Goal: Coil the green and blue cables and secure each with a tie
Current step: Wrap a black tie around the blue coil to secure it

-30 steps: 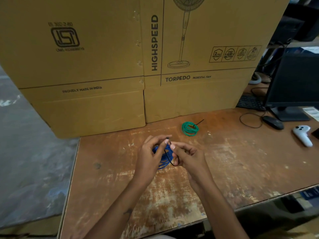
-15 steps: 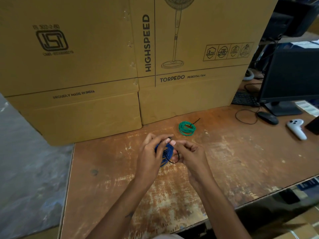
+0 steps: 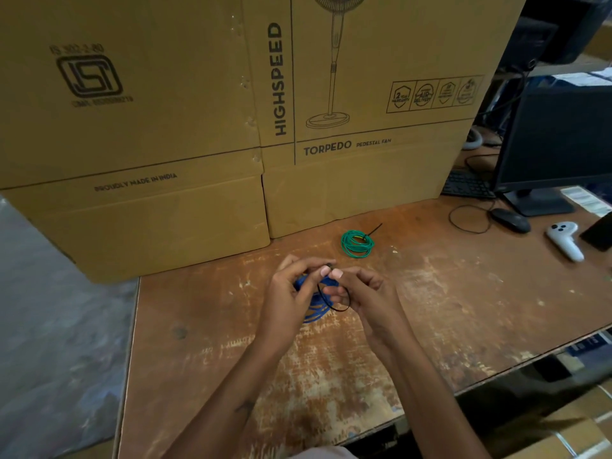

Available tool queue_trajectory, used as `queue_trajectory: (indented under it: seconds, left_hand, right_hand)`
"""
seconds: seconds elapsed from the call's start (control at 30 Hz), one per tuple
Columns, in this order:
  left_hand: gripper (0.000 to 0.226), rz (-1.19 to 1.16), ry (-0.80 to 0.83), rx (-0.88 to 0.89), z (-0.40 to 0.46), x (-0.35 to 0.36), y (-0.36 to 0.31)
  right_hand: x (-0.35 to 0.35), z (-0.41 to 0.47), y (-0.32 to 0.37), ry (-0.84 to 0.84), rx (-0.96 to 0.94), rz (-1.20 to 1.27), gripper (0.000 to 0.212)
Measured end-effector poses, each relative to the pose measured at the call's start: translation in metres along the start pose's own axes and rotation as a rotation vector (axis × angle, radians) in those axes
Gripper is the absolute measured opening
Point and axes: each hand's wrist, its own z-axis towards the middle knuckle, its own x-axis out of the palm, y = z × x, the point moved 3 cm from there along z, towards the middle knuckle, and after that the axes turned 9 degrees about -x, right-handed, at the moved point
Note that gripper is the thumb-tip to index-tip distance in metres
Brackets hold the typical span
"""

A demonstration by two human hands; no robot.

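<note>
1. Compared with a second earlier, the tie looped closer round the blue coil, so securing looked nearly done.
2. The left hand fingers gripped the coil; the right hand fingers pinched the tie.
3. The green coil lay tied nearby on the worktop.
4. Boxes stood behind; open room lay right.

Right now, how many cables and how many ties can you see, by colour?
Green cable coils: 1, the green cable coil lying on the table.
Blue cable coils: 1, the blue cable coil held in both hands.
Black ties: 2, the black tie on the green coil and the black tie loop around the blue one.
Total: 4
</note>
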Motion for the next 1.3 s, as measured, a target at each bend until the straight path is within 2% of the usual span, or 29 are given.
queue_trajectory:
  seconds: [0.2, 0.4, 0.53, 1.3]
  left_hand:
    - [0.015, -0.031, 0.028, 0.002, 0.007, -0.002, 0.008]
    - [0.014, -0.074, 0.044, -0.005, 0.007, 0.000, 0.018]
    - [0.013, -0.118, 0.033, -0.028, 0.007, 0.001, 0.022]
    - [0.018, -0.042, 0.113, 0.018, 0.008, -0.008, 0.015]
  right_hand:
    - [0.001, -0.001, 0.004, 0.027, -0.013, 0.007, 0.025]
    - [0.005, -0.003, 0.006, 0.040, 0.003, 0.048, 0.022]
    - [0.008, -0.004, 0.005, 0.010, -0.001, 0.023, 0.009]
    - [0.011, -0.009, 0.003, 0.011, 0.038, 0.087, 0.017]
